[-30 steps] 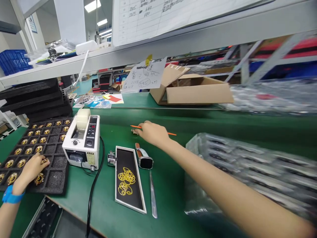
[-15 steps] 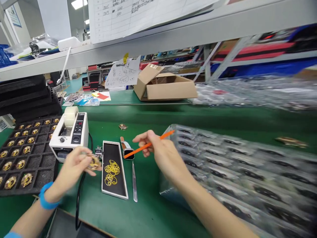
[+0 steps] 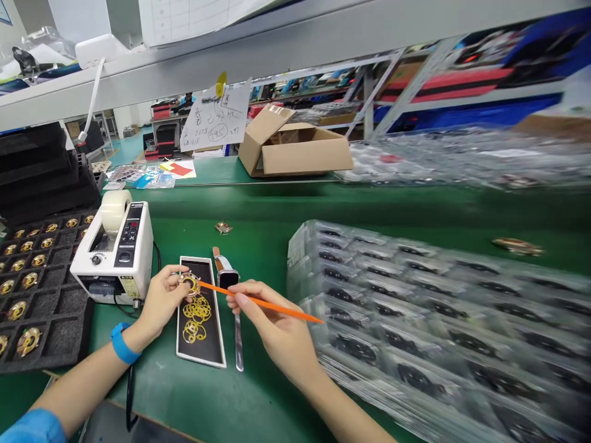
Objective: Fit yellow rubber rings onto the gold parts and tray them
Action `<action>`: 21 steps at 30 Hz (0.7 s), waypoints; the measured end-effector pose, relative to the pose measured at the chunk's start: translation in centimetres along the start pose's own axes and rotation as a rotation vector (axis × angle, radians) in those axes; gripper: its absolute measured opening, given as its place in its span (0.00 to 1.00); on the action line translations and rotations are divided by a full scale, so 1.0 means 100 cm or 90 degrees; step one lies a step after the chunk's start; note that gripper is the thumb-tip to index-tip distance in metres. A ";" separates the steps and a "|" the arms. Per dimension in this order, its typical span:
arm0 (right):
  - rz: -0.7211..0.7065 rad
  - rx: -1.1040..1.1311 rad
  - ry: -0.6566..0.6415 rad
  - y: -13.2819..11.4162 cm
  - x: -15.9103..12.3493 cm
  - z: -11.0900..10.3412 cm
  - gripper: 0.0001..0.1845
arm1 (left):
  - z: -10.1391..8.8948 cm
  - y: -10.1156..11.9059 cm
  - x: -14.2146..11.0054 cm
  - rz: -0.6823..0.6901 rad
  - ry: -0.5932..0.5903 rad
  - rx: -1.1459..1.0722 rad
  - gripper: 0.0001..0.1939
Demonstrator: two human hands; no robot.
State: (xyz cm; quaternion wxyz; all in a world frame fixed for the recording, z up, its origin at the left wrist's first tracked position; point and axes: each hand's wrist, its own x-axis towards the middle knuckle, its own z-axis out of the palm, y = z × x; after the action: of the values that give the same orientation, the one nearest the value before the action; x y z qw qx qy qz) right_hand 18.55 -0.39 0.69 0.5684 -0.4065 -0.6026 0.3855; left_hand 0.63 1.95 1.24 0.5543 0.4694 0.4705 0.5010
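Observation:
Between the thumb and fingers of my left hand (image 3: 164, 299) is a round gold watch case (image 3: 189, 283), raised over the upper end of a white-rimmed tray (image 3: 220, 344). My right hand (image 3: 272, 320) pinches a thin orange stick (image 3: 277, 307). The stick's left tip meets the right edge of the watch case, or lies just in front of it; I cannot tell which. Several yellow rings (image 3: 197, 309) lie in a pile on the tray's black floor. Behind the stick rests a smartwatch (image 3: 228, 279) with a light strap, and below it metal tweezers (image 3: 239, 347).
A white tape dispenser (image 3: 115, 246) stands left of the tray. Farther left, a black foam tray (image 3: 69, 301) holds several gold watch cases. Stacked clear plastic trays (image 3: 392, 295) with dark parts fill the right. An open cardboard box (image 3: 305, 157) sits on the back ledge.
My left hand has moved right and up with the watch case, over the tray. My right hand has come down and left, bringing the stick's tip to the case. The view has shifted.

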 end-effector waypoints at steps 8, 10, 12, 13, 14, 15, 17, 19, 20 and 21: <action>-0.178 -0.021 0.071 0.002 -0.009 0.002 0.09 | -0.001 0.006 -0.002 -0.058 -0.074 -0.019 0.22; -0.193 -0.034 0.085 0.005 -0.009 0.002 0.10 | 0.001 0.007 -0.003 -0.076 -0.081 -0.040 0.22; -0.203 -0.053 0.090 0.008 -0.009 0.003 0.11 | 0.002 0.006 -0.004 -0.090 -0.077 -0.046 0.20; -0.206 -0.062 0.091 0.009 -0.009 0.003 0.11 | 0.003 0.006 -0.004 -0.094 -0.078 -0.044 0.20; -0.208 -0.070 0.091 0.009 -0.009 0.003 0.12 | 0.003 0.006 -0.005 -0.095 -0.081 -0.039 0.19; -0.209 -0.076 0.091 0.009 -0.009 0.003 0.12 | 0.004 0.005 -0.005 -0.093 -0.085 -0.033 0.18; -0.204 -0.100 0.088 0.008 -0.008 0.003 0.14 | 0.005 0.004 -0.006 -0.081 -0.095 -0.014 0.16; -0.192 -0.137 0.086 0.005 -0.008 0.003 0.16 | 0.006 0.003 -0.007 -0.066 -0.098 0.010 0.14; -0.187 -0.154 0.082 0.003 -0.009 0.003 0.17 | 0.007 0.003 -0.007 -0.061 -0.096 0.022 0.13; -0.183 -0.168 0.074 0.002 -0.009 0.004 0.18 | 0.007 0.003 -0.008 -0.059 -0.094 0.032 0.12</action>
State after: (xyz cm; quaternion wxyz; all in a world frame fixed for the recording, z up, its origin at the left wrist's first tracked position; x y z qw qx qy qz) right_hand 18.17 -1.15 0.15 0.5932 -0.4085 -0.6661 0.1939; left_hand 1.29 1.14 1.62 0.5982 0.4963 0.4621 0.4269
